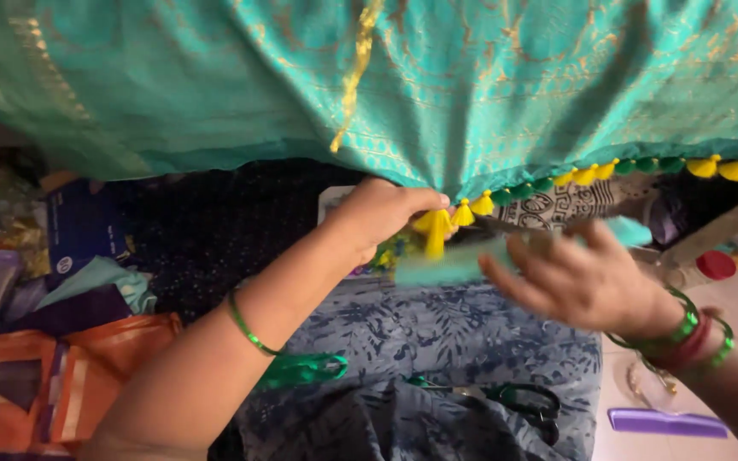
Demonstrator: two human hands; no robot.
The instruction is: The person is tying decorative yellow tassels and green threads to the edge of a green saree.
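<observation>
pinching yellow tassel point(434, 229) on teal cloth point(437, 85), left hand point(382, 213), right hand point(578, 277) blurred

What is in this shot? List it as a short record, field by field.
left hand: pinches a yellow tassel at the cloth's edge
right hand: blurred, open fingers beside a teal strip
cloth: teal fabric with gold pattern, hanging
trim: yellow and green tassels along the hem
lap: blue leaf-print fabric, black-handled scissors
floor: purple comb
</observation>
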